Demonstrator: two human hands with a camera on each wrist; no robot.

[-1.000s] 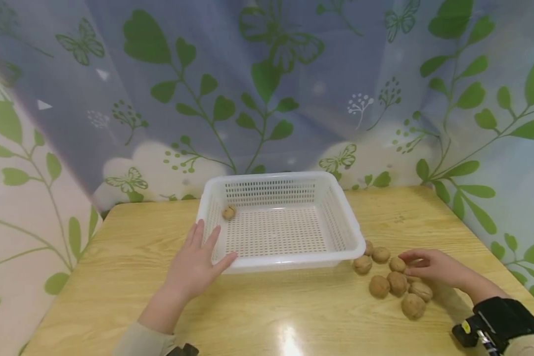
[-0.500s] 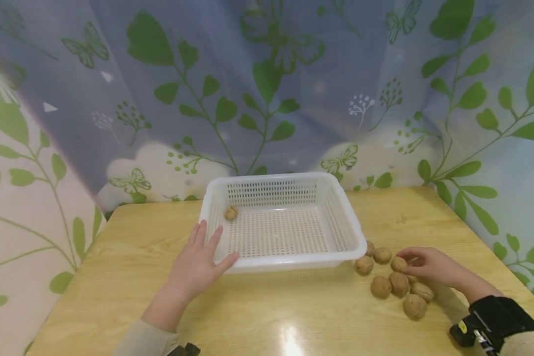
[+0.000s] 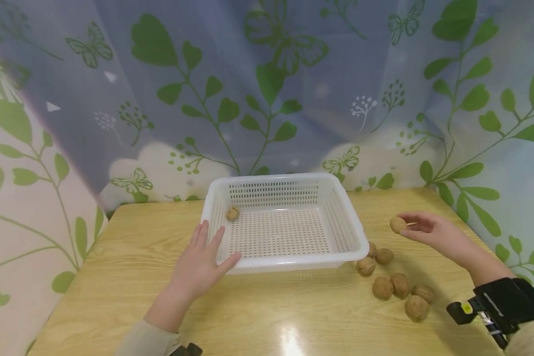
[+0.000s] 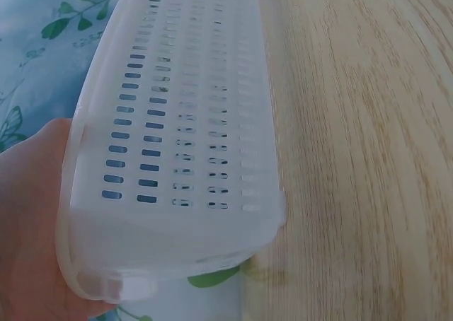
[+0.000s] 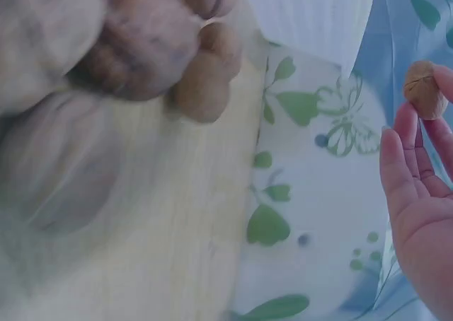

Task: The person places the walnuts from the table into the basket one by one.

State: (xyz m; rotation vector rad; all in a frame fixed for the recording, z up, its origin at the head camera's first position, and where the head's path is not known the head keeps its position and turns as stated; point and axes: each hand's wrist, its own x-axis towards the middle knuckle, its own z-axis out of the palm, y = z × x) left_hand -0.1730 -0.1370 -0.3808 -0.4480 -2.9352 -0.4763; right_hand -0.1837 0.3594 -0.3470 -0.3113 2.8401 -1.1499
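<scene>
Between thumb and fingertips, my right hand pinches a walnut above the table, to the right of the white plastic basket. The right wrist view also shows this held walnut. My left hand rests against the basket's near left corner with its fingers extended and spread. The left wrist view shows that hand at the rim of the slotted basket wall. A single walnut lies inside the basket at its left end.
Several loose walnuts lie on the wooden table below the right hand. More walnuts sit close to the basket's near right corner. Behind the table hangs a leaf-patterned cloth.
My right hand has lifted one walnut off the table from the group and moved up and slightly away from me. The left hand stays at the basket.
</scene>
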